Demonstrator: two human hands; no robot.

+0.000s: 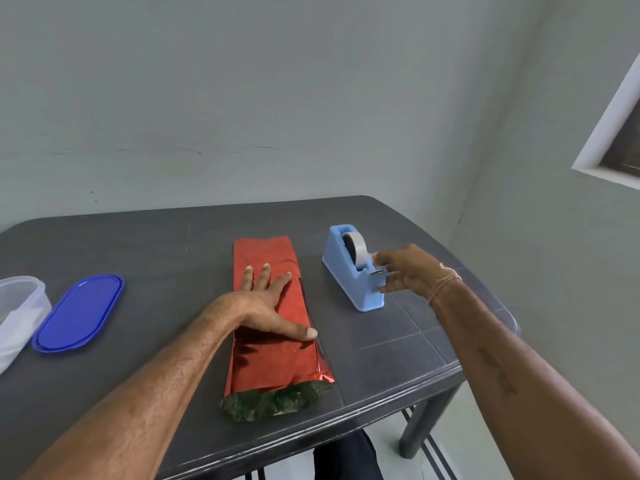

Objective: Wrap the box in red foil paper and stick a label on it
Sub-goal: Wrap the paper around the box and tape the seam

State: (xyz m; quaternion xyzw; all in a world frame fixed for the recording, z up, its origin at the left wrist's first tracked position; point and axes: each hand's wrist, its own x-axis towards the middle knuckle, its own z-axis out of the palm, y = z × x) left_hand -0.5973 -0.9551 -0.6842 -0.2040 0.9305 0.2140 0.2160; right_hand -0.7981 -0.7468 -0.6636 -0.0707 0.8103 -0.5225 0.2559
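A long parcel of red foil paper (273, 355) lies lengthwise in the middle of the dark table (156, 244), folded around the box, which is hidden inside. The near end shows the foil's dark greenish underside. My left hand (268, 306) presses flat on the foil, fingers spread and straight. My right hand (407, 270) reaches to the light blue tape dispenser (349, 271) on the right, its thumb and fingers at the tape end by the cutter. Whether they pinch the tape is unclear.
A blue oval lid (79, 313) lies at the left, beside a clear plastic container (17, 310) at the table's left edge. The table's front edge and right corner are close. A grey wall stands behind.
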